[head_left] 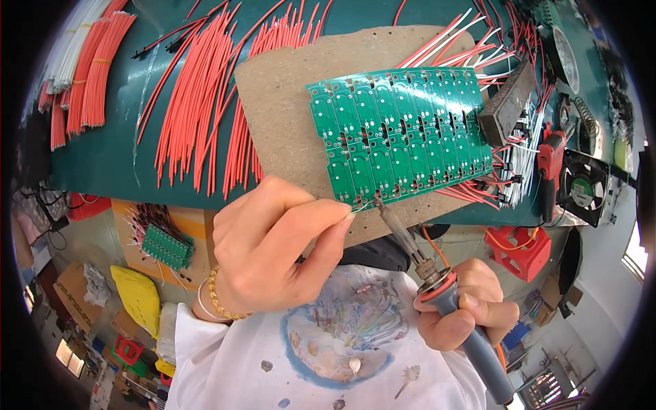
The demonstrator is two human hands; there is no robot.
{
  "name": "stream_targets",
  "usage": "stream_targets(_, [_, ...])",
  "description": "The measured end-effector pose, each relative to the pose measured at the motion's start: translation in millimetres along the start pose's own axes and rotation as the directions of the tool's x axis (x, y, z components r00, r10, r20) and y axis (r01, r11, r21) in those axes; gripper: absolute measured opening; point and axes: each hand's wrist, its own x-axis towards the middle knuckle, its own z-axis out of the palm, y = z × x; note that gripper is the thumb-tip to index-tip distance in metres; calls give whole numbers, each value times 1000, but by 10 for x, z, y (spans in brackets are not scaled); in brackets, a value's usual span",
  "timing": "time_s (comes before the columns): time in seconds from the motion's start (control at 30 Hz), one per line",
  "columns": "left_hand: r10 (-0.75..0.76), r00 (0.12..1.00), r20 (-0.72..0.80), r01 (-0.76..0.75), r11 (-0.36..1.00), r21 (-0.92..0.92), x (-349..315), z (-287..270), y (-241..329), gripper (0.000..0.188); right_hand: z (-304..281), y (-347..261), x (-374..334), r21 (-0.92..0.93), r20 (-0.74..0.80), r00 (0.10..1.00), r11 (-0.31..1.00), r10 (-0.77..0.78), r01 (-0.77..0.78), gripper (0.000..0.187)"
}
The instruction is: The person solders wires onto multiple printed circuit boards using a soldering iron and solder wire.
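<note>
A green panel of joined circuit boards [400, 137] lies tilted on a brown board [277, 96]. My left hand [270, 249] is closed in a pinch on a thin strand of solder wire [361, 206] at the panel's near edge. My right hand [471, 307] is wrapped around the grey-blue handle of a soldering iron [482, 359]. The iron's tip meets the near edge of the panel, close to the strand's end. Red and white wires [444, 44] stick out from the panel's far side, and more red ones emerge at its near right.
A dark metal block [507, 102] rests on the panel's right end. Bundles of red wires [195, 96] cover the table [126, 160] at left. To the right are a red-and-black hand tool [550, 164] and a small fan [583, 188]. Another circuit panel [167, 246] sits lower left.
</note>
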Motion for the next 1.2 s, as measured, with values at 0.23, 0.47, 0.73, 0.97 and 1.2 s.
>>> stream_targets(0.23, [82,987,137,-94,992,88,86,-64,-26,25,-41,-22,52,25,41,998,999,40,-41,37])
stream_targets(0.47, [-61,998,-29,59,995,-75,-4,-122,-6,19,-38,47,18,88,-82,992,993,91,-84,39])
stream_targets(0.73, [-71,997,10,71,990,-118,-19,-106,-35,17,18,-34,118,-46,101,995,999,12,-7,25])
stream_targets(0.97, [-24,999,39,25,999,-26,-3,-96,-48,20,70,-9,35,-50,139,989,997,-49,57,29])
stream_targets(1.2, [-11,1000,-19,9,993,-116,-57,-184,-120,19,87,26,72,39,-34,999,999,12,-10,29])
